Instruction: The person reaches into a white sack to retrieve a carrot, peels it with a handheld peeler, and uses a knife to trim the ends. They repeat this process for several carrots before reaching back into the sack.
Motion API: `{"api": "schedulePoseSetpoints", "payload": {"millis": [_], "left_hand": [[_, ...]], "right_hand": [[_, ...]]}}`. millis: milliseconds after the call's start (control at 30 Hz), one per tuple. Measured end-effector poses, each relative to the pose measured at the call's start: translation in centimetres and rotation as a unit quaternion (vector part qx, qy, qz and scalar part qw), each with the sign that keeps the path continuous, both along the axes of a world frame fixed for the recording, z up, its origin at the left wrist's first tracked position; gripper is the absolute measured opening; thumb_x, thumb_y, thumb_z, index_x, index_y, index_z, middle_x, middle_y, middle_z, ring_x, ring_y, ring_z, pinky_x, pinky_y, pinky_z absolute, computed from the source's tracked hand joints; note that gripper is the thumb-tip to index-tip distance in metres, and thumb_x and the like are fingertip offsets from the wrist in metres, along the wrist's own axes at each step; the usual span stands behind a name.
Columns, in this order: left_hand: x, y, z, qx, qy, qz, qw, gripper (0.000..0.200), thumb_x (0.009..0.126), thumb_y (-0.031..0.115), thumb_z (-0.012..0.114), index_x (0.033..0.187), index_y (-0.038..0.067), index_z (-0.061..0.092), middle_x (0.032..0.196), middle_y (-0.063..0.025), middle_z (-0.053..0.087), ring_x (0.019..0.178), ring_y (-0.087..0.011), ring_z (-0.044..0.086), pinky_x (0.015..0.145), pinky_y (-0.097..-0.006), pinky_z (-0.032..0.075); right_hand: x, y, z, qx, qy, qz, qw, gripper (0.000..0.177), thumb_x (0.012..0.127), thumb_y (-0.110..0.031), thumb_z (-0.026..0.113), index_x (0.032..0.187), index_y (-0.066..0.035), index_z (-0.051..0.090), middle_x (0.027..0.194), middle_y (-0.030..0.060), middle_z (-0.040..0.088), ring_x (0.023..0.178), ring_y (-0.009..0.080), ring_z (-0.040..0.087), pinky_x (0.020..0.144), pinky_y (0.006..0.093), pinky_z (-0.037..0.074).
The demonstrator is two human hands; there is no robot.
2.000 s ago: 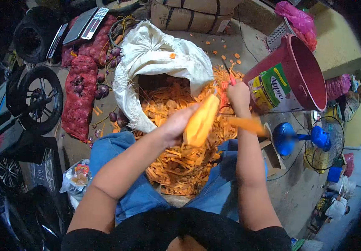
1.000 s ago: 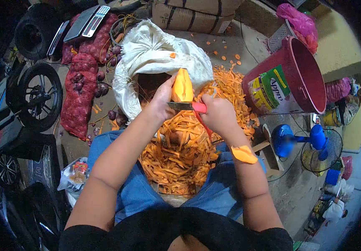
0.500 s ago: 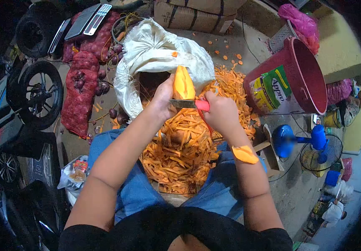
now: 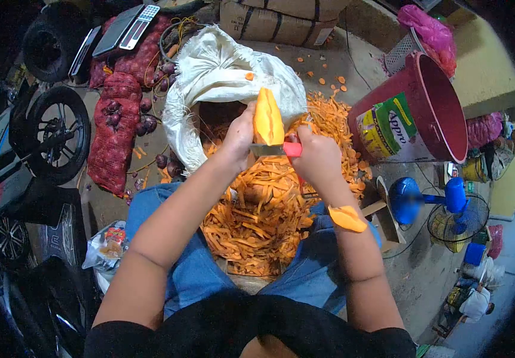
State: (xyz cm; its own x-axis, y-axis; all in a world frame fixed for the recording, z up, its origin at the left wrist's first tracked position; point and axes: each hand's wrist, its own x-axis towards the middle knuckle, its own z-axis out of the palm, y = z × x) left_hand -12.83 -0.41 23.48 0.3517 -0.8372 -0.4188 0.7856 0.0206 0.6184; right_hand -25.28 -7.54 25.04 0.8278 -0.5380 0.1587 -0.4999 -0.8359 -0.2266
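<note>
My left hand is closed around an orange carrot, which points up and away from me with its cut flesh showing. In my right hand is a red-handled peeler, its metal blade lying across the carrot's near end. A thin slice of orange peel rests on my right forearm. Below both hands, between my knees, spreads a big heap of orange peelings. Just beyond my left hand stands an open white sack, its inside dark.
A red bucket stands to the right, near a blue fan and an open cardboard box. Net bags of onions and a motorbike wheel are at left. Strapped cartons lie behind the sack.
The carrot and both hands have shifted slightly to the right. The peeler's blade stays at the carrot's near end, and the peel slice still lies on my forearm.
</note>
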Motion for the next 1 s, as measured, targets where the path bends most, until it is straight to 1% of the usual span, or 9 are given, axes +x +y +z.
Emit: {"api": "schedulePoseSetpoints", "payload": {"millis": [167,233,333,567,733,833,867,933,1000], "left_hand": [[-0.2,0.3,1.0,-0.062,-0.009,0.041,0.997,0.038,0.085,0.035,0.025,0.104,0.005,0.041,0.088,-0.0068,0.051,0.074,-0.0155,0.054,0.065,-0.0281,0.046],[-0.1,0.5,2.0,0.004,0.010,-0.058,0.998,0.040,0.084,0.038,0.026,0.098,0.005,0.043,0.081,-0.0086,0.055,0.068,-0.0166,0.056,0.062,-0.0288,0.047],[0.0,0.5,2.2,0.016,-0.011,-0.069,0.997,0.040,0.085,0.038,0.025,0.098,0.005,0.043,0.083,-0.0081,0.055,0.067,-0.0163,0.056,0.061,-0.0276,0.047],[-0.4,0.5,1.4,-0.041,-0.062,-0.001,0.997,0.039,0.086,0.034,0.023,0.104,0.003,0.039,0.088,-0.0102,0.052,0.074,-0.0188,0.055,0.065,-0.0305,0.048],[-0.1,0.8,2.1,0.002,0.017,-0.108,0.994,0.040,0.084,0.038,0.027,0.098,0.005,0.044,0.082,-0.0062,0.054,0.071,-0.0152,0.055,0.061,-0.0281,0.047],[0.3,1.0,2.0,-0.011,-0.004,-0.153,0.988,0.040,0.084,0.038,0.028,0.099,0.005,0.044,0.082,-0.0056,0.054,0.071,-0.0150,0.055,0.061,-0.0281,0.047],[-0.1,1.0,2.1,-0.010,-0.004,-0.153,0.988,0.040,0.084,0.038,0.028,0.099,0.005,0.044,0.082,-0.0056,0.054,0.071,-0.0150,0.055,0.061,-0.0281,0.047],[-1.1,0.9,2.4,-0.019,0.004,-0.032,0.999,0.040,0.084,0.038,0.028,0.101,0.006,0.045,0.083,-0.0053,0.054,0.069,-0.0144,0.055,0.059,-0.0271,0.047],[-1.0,0.8,2.0,-0.018,-0.025,-0.034,0.999,0.041,0.085,0.037,0.026,0.102,0.004,0.043,0.085,-0.0069,0.054,0.073,-0.0150,0.055,0.062,-0.0273,0.047]], "right_hand": [[0.0,-0.3,0.3,0.002,0.008,-0.016,1.000,0.018,0.071,-0.024,0.051,0.064,-0.007,0.046,0.050,0.0130,0.050,0.048,0.0300,0.052,0.044,0.0397,0.040],[-0.1,-0.9,0.4,-0.001,0.014,0.001,1.000,0.018,0.069,-0.023,0.052,0.064,-0.007,0.045,0.050,0.0134,0.050,0.048,0.0302,0.052,0.045,0.0397,0.040],[-0.1,-0.9,0.3,-0.001,0.015,0.012,1.000,0.018,0.067,-0.022,0.054,0.064,-0.006,0.045,0.051,0.0141,0.050,0.049,0.0306,0.052,0.046,0.0396,0.041],[0.0,-0.9,0.1,0.008,-0.004,0.000,1.000,0.018,0.065,-0.021,0.054,0.063,-0.006,0.045,0.052,0.0148,0.051,0.050,0.0316,0.052,0.047,0.0394,0.041],[0.1,-1.3,0.7,0.014,0.030,0.011,0.999,0.015,0.062,-0.017,0.054,0.064,-0.005,0.046,0.053,0.0137,0.052,0.052,0.0297,0.053,0.048,0.0379,0.042],[0.0,-1.3,0.8,0.011,0.053,0.029,0.998,0.013,0.058,-0.014,0.055,0.066,-0.006,0.048,0.054,0.0123,0.053,0.053,0.0274,0.054,0.049,0.0358,0.043],[-0.1,-1.3,0.8,0.006,0.055,0.031,0.998,0.014,0.059,-0.015,0.055,0.067,-0.006,0.049,0.055,0.0121,0.053,0.053,0.0270,0.054,0.049,0.0356,0.043],[0.1,-1.3,0.5,0.016,0.041,0.016,0.999,0.014,0.060,-0.016,0.055,0.067,-0.006,0.049,0.055,0.0120,0.053,0.053,0.0268,0.054,0.050,0.0357,0.043],[0.0,-1.4,0.2,0.027,0.030,-0.001,0.999,0.014,0.060,-0.017,0.055,0.068,-0.006,0.049,0.055,0.0119,0.054,0.053,0.0265,0.055,0.050,0.0357,0.043]]}}
